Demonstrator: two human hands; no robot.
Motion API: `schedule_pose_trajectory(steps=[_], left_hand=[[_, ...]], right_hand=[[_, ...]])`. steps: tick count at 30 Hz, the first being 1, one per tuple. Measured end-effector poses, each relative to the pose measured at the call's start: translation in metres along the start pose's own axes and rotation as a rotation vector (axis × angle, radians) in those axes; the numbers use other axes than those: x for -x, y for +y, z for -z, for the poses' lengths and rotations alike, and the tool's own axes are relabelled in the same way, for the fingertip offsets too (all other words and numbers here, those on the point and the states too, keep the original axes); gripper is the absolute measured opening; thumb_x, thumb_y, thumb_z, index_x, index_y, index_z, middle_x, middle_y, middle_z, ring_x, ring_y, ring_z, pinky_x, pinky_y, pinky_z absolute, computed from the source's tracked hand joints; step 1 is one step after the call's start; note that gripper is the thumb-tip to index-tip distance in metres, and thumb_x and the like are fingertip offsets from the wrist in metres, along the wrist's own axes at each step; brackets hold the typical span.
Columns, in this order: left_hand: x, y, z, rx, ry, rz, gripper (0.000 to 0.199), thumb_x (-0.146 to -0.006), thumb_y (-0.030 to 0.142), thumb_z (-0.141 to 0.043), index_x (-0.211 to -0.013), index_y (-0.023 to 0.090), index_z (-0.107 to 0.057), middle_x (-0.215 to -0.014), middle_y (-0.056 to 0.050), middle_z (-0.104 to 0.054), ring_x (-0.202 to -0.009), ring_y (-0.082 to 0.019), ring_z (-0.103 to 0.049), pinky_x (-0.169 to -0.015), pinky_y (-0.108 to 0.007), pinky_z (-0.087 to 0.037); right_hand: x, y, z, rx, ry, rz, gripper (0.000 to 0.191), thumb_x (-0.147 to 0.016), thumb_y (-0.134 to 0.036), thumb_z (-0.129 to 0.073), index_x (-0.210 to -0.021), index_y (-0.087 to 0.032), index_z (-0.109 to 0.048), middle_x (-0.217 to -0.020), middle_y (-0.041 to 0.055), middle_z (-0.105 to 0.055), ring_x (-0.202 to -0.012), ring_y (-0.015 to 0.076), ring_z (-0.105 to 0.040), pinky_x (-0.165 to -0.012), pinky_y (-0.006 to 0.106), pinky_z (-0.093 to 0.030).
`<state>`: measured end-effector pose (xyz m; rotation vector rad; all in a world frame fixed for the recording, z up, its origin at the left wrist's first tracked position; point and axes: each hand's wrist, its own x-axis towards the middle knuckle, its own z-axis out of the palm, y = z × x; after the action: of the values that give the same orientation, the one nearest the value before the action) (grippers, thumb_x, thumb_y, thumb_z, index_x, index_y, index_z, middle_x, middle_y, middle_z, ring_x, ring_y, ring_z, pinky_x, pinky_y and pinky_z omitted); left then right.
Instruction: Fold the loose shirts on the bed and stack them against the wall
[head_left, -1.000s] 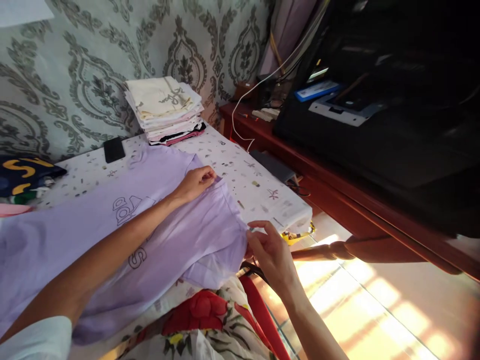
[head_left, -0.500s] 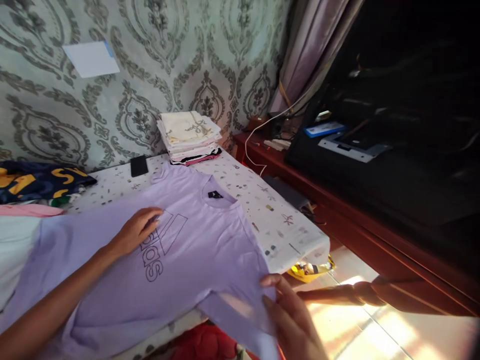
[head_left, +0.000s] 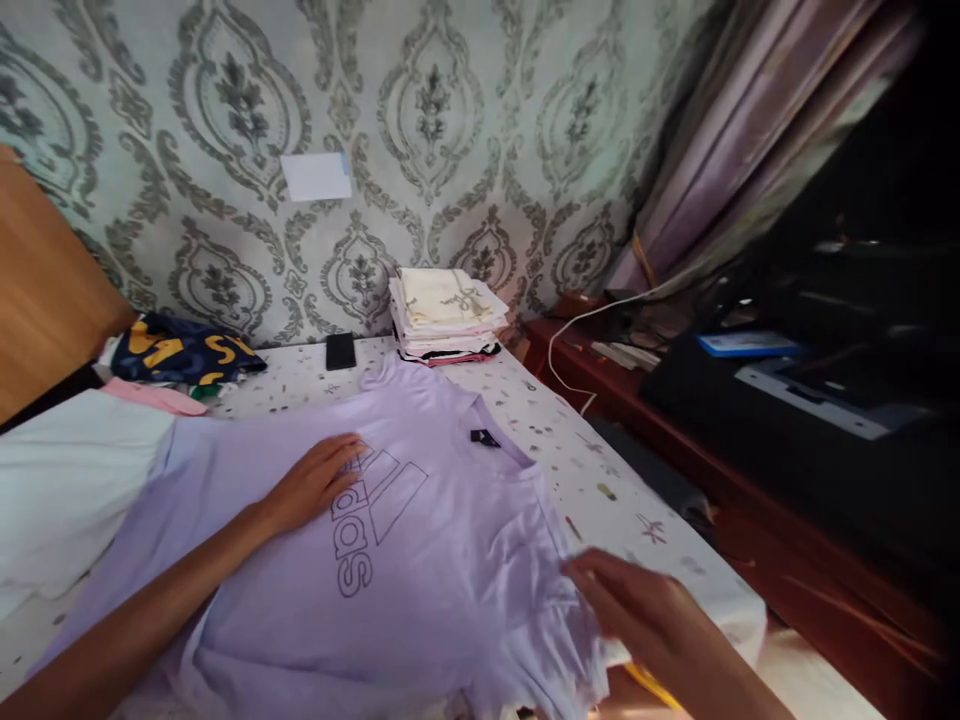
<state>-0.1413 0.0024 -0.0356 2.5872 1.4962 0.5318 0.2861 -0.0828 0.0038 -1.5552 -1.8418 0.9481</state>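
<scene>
A lilac T-shirt [head_left: 450, 580] with an outlined "adidas" print lies spread on the table, its neckline toward the right. My left hand [head_left: 311, 485] rests flat on the shirt's chest beside the print, fingers stretched out. At the shoulder and sleeve on the near right, my right hand [head_left: 637, 600] has its fingers closed on the fabric; it is slightly blurred and its thumb is partly hidden. The sleeve [head_left: 551, 640] below that hand is bunched in wrinkles.
A stack of folded clothes [head_left: 448, 315] stands against the wall, with a black phone [head_left: 340, 351] to its left. White cloth [head_left: 75, 490] and a navy-and-yellow garment [head_left: 180, 350] lie at left. A dark red cabinet [head_left: 795, 560] with a large black screen borders the table's right side.
The view has swung left. My right hand has brought the hanging sleeve up and in toward the table, where it now bunches. My left hand stays on the shirt's chest.
</scene>
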Motion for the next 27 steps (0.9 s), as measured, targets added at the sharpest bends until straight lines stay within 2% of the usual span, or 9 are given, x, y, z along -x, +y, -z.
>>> schedule_pose_trajectory(steps=[2, 4, 6, 9, 12, 15, 18, 22, 27], left_hand=[[0.003, -0.003, 0.0, -0.009, -0.004, 0.033, 0.05, -0.103, 0.05, -0.036, -0.142, 0.022, -0.052, -0.153, -0.01, -0.049, -0.143, -0.023, -0.043, -0.12, -0.045, -0.037], [0.004, -0.005, -0.001, -0.021, -0.032, 0.059, 0.051, -0.103, 0.05, -0.036, -0.144, 0.023, -0.05, -0.155, -0.009, -0.047, -0.144, -0.023, -0.041, -0.121, -0.045, -0.033], [0.003, -0.009, -0.001, -0.03, -0.071, 0.077, 0.05, -0.103, 0.05, -0.036, -0.145, 0.025, -0.049, -0.157, -0.008, -0.045, -0.146, -0.021, -0.039, -0.123, -0.045, -0.029], [0.004, -0.033, 0.005, -0.039, -0.097, 0.119, 0.049, -0.103, 0.048, -0.035, -0.146, 0.028, -0.047, -0.157, -0.006, -0.044, -0.147, -0.019, -0.037, -0.125, -0.045, -0.024], [0.018, -0.081, 0.022, -0.088, -0.062, 0.245, 0.052, -0.102, 0.048, -0.032, -0.144, 0.022, -0.05, -0.155, -0.009, -0.046, -0.145, -0.021, -0.039, -0.123, -0.046, -0.027], [0.041, -0.129, 0.043, -0.188, 0.018, 0.402, 0.054, -0.101, 0.045, -0.03, -0.139, 0.016, -0.053, -0.149, -0.015, -0.052, -0.141, -0.025, -0.044, -0.118, -0.048, -0.033], [0.058, -0.156, 0.057, -0.311, 0.074, 0.472, 0.048, -0.098, 0.04, -0.032, -0.132, 0.016, -0.057, -0.139, -0.016, -0.061, -0.132, -0.027, -0.053, -0.114, -0.05, -0.037], [0.065, -0.167, 0.071, -0.469, 0.029, 0.501, 0.041, -0.094, 0.034, -0.034, -0.116, 0.018, -0.065, -0.119, -0.018, -0.069, -0.115, -0.033, -0.061, -0.106, -0.054, -0.04], [0.06, -0.164, 0.09, -0.549, -0.085, 0.531, 0.029, -0.087, 0.031, -0.042, -0.098, 0.019, -0.067, -0.108, -0.016, -0.07, -0.107, -0.034, -0.062, -0.096, -0.05, -0.045]], right_hand=[[-0.05, -0.04, -0.014, 0.132, -0.086, 0.231, 0.036, -0.095, -0.054, -0.045, -0.088, -0.028, -0.07, -0.075, 0.0033, -0.071, -0.066, 0.0208, -0.064, -0.062, 0.034, -0.055], [-0.105, -0.072, -0.047, 0.176, -0.158, 0.427, 0.038, -0.098, -0.044, -0.041, -0.114, -0.024, -0.068, -0.111, 0.0087, -0.074, -0.1, 0.0237, -0.069, -0.089, 0.039, -0.056], [-0.158, -0.087, -0.086, 0.279, -0.26, 0.577, 0.044, -0.096, -0.038, -0.046, -0.129, -0.015, -0.063, -0.141, 0.0158, -0.06, -0.132, 0.0271, -0.055, -0.11, 0.043, -0.045], [-0.225, -0.077, -0.124, 0.443, -0.284, 0.603, 0.047, -0.098, -0.031, -0.046, -0.138, -0.011, -0.057, -0.151, 0.0201, -0.048, -0.144, 0.0282, -0.041, -0.12, 0.044, -0.031], [-0.272, -0.047, -0.118, 0.567, -0.106, 0.501, 0.043, -0.099, -0.03, -0.043, -0.137, -0.017, -0.059, -0.15, 0.016, -0.051, -0.143, 0.0269, -0.043, -0.119, 0.044, -0.031], [-0.299, -0.026, -0.094, 0.627, -0.003, 0.406, 0.042, -0.098, -0.025, -0.041, -0.134, -0.011, -0.059, -0.14, 0.0199, -0.058, -0.133, 0.0302, -0.052, -0.112, 0.047, -0.039], [-0.31, -0.03, -0.085, 0.737, 0.053, 0.391, 0.038, -0.099, -0.025, -0.04, -0.123, -0.009, -0.065, -0.127, 0.0207, -0.064, -0.121, 0.0303, -0.059, -0.107, 0.044, -0.044], [-0.324, -0.069, -0.107, 0.821, 0.031, 0.486, 0.036, -0.099, -0.02, -0.038, -0.121, -0.01, -0.066, -0.137, 0.0192, -0.059, -0.124, 0.0293, -0.055, -0.105, 0.041, -0.043], [-0.363, -0.122, -0.142, 0.918, -0.204, 0.583, 0.061, -0.092, -0.004, -0.037, -0.15, -0.022, -0.042, -0.159, 0.0123, -0.038, -0.12, 0.0247, -0.06, -0.093, 0.035, -0.05]])
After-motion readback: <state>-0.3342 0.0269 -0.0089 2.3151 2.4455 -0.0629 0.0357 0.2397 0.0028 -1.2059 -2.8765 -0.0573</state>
